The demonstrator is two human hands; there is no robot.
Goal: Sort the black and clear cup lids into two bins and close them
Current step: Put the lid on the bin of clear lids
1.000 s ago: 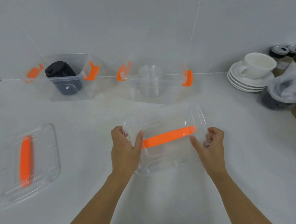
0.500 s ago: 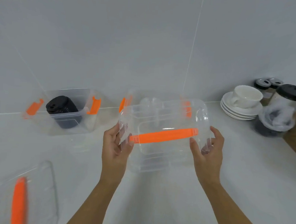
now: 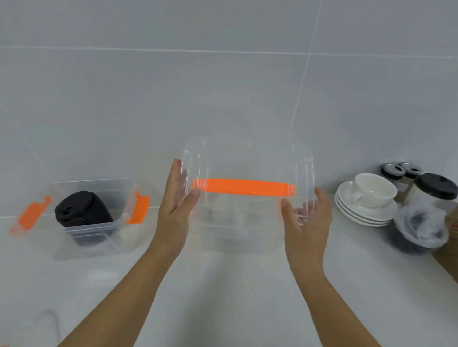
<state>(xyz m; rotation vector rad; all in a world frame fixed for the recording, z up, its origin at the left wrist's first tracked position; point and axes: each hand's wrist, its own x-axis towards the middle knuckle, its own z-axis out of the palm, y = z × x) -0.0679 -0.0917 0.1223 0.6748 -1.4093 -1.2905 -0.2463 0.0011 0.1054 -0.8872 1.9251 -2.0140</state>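
I hold a clear bin cover with an orange handle by its two short ends, my left hand on the left end and my right hand on the right. The cover sits level over the middle clear bin, which shows only faintly through it; I cannot tell whether cover and bin touch. To the left stands an uncovered clear bin with orange side clips, and a stack of black cup lids lies tilted inside it.
At the right stand stacked white saucers with a white cup, a bagged cup stack with a black lid, two dark-capped jars and a brown box edge. A tiled wall rises directly behind the bins.
Both hands lifted the cover from the counter, carried it away from me and levelled it over the middle bin. My view tilted up, so the second cover at the left dropped almost out of frame.
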